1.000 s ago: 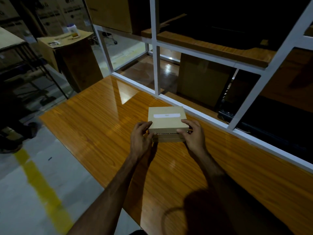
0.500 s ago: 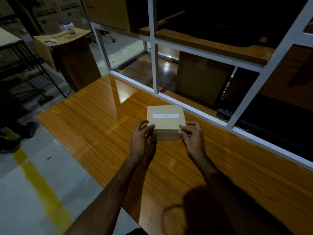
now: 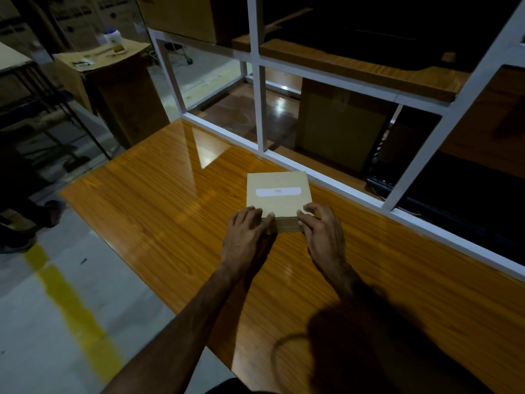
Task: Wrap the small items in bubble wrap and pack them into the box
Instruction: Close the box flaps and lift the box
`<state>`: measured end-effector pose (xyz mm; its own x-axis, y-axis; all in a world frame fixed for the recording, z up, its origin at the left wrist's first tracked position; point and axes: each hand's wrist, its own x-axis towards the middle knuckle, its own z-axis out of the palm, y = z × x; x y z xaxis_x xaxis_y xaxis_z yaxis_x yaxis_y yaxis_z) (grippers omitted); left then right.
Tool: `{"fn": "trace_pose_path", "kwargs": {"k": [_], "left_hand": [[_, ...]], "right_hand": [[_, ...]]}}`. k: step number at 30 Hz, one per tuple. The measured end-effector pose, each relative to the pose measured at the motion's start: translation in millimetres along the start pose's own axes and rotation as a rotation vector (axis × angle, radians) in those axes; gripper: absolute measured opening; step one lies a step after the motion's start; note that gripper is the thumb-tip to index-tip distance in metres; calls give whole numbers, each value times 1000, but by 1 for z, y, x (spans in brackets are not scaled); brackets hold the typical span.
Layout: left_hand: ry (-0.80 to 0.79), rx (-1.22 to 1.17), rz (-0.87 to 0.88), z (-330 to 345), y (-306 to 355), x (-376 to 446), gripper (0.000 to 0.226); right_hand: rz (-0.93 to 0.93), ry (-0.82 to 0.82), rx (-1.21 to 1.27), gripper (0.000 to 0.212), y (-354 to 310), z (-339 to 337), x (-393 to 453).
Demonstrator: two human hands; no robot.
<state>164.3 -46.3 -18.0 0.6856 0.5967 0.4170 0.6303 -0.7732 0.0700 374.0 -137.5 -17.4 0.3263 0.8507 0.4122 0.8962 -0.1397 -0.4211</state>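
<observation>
A small closed cardboard box (image 3: 278, 194) with a white label strip on its lid lies on the glossy wooden table (image 3: 159, 211), close to the white frame. My left hand (image 3: 247, 234) grips the box's near left corner, fingers curled onto the lid. My right hand (image 3: 321, 231) grips the near right corner the same way. No bubble wrap or small items show in this view.
A white metal frame (image 3: 260, 103) runs along the table's far edge, with wooden shelves and cardboard boxes behind it. A tall cardboard box (image 3: 113, 89) with a white bottle on top stands at the left. A yellow floor line (image 3: 71, 305) runs left of the table.
Both hands have slid inward along the box's near edge and sit closer together. The box stays in the same spot on the table.
</observation>
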Motion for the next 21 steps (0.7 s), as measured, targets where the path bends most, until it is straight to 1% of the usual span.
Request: {"fn": "trace_pose_path", "kwargs": {"k": [2,4,7,10,14,17,19,21], "left_hand": [[5,23,3,-1,10,1,59],[17,26,-9,0,17,3,58],[32,35,2,4,18,5,51],[18,42,4,8,14,7,57],[21,35,5,13,13,6,53],[78,-107,-42,9,14,7,42],[125,-277,-140,6,15,12,34],[186,-421,-294,3,15,14,26]], "right_hand": [[-91,-26,-49,37,0,-1,0],[-139,-30,-64,37,-3,-1,2],[-135,-6,-50,34,-4,-1,5],[-166,6,-42,32,0,1,7],[-139,15,-45,31,2,7,7],[-107,0,-9,32,1,6,5],[-44,-8,48,26,-2,5,5],[97,0,156,18,-7,5,8]]}}
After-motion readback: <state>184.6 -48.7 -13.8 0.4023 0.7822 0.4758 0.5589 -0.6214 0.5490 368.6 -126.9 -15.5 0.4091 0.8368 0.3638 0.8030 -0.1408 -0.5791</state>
